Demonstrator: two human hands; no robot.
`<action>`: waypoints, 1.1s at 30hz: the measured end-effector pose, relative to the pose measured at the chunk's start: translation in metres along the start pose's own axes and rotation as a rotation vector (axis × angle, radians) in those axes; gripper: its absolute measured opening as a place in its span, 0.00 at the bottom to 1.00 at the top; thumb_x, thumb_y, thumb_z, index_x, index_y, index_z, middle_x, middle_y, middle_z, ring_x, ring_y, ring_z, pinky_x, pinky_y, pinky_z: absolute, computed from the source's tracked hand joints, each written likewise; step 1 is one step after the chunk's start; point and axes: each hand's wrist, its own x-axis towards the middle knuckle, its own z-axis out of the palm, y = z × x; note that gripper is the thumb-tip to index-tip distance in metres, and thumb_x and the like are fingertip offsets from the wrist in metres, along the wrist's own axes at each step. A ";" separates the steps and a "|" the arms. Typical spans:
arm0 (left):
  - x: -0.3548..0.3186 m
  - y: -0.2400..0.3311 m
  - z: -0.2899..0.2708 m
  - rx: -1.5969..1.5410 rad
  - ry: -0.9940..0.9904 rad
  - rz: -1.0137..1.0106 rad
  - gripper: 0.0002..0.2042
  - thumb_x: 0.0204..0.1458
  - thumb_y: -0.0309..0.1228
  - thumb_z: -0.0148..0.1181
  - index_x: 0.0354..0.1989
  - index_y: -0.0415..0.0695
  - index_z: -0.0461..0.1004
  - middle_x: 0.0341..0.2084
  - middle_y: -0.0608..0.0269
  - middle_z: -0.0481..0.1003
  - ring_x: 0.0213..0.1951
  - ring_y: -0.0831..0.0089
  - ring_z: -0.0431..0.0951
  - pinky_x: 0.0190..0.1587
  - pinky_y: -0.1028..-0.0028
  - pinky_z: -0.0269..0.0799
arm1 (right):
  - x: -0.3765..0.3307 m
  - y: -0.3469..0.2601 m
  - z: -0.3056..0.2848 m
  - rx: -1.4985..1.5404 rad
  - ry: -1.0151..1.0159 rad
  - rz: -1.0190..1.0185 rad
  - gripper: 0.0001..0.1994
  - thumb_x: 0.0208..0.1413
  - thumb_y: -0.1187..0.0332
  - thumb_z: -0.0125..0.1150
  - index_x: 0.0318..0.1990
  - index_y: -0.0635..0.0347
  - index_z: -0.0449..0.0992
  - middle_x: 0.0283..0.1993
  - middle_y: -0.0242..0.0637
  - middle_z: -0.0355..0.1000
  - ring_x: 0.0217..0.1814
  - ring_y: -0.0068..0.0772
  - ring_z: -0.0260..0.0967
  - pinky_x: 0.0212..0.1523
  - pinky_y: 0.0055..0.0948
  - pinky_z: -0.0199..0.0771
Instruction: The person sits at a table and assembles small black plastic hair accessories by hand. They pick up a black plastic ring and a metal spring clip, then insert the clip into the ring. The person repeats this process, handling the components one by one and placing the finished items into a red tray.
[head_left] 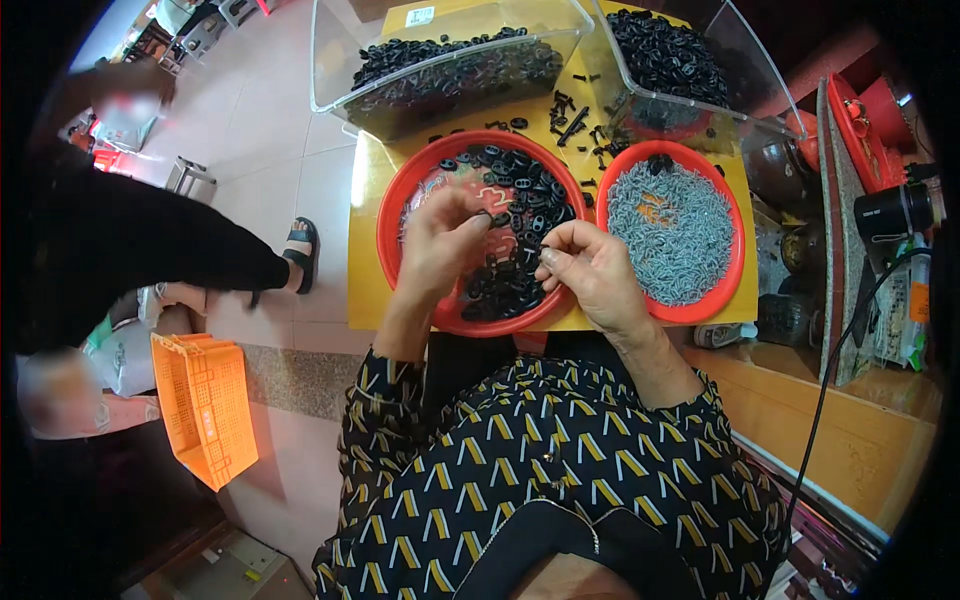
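Note:
My left hand point(432, 248) is over a round red tray point(388, 212), its thumb and forefinger closed on a small black oval plastic piece point(499, 219). Across the same tray, my right hand point(598, 278) pinches something small and dark at its fingertips, too tiny to name. Many black oval pieces with holes point(495, 296) lie in this tray, mostly toward its right and near sides. A few pale hooked bits are scattered among them. To the right, a second red tray point(741, 240) is filled with small grey metal screws point(668, 240).
Two clear plastic bins point(450, 72) of black parts stand at the yellow table's point(365, 290) far side. Loose black pieces point(572, 128) lie between bins and trays. An orange crate point(205, 410) is on the floor at left, near another person's sandalled foot point(301, 252). Shelves are at right.

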 end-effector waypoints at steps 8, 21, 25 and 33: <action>-0.064 0.009 -0.006 -0.858 -0.015 -0.194 0.09 0.42 0.19 0.56 0.33 0.40 0.68 0.26 0.58 0.72 0.28 0.70 0.74 0.30 0.76 0.71 | -0.006 -0.010 0.032 -0.125 -0.098 0.070 0.04 0.50 0.75 0.51 0.32 0.66 0.67 0.25 0.30 0.66 0.23 0.16 0.66 0.22 0.14 0.67; -0.076 0.008 0.013 -0.901 0.167 -0.085 0.05 0.45 0.17 0.53 0.31 0.37 0.69 0.27 0.56 0.73 0.28 0.71 0.73 0.30 0.76 0.70 | -0.011 0.006 0.052 0.259 -0.084 0.075 0.04 0.51 0.75 0.50 0.33 0.66 0.67 0.26 0.35 0.68 0.25 0.19 0.67 0.25 0.16 0.69; -0.077 0.003 0.018 -0.887 0.233 -0.052 0.05 0.45 0.17 0.54 0.30 0.37 0.69 0.29 0.55 0.73 0.28 0.71 0.73 0.31 0.76 0.69 | -0.008 0.004 0.056 0.305 -0.010 0.014 0.02 0.51 0.76 0.50 0.32 0.65 0.67 0.26 0.35 0.69 0.25 0.20 0.67 0.24 0.17 0.70; -0.080 0.018 0.007 -0.528 0.042 -0.019 0.11 0.43 0.14 0.53 0.37 0.33 0.69 0.30 0.58 0.73 0.32 0.74 0.74 0.38 0.76 0.71 | -0.005 -0.001 0.051 0.310 -0.029 -0.031 0.03 0.51 0.76 0.50 0.33 0.66 0.66 0.25 0.34 0.68 0.24 0.20 0.67 0.24 0.16 0.69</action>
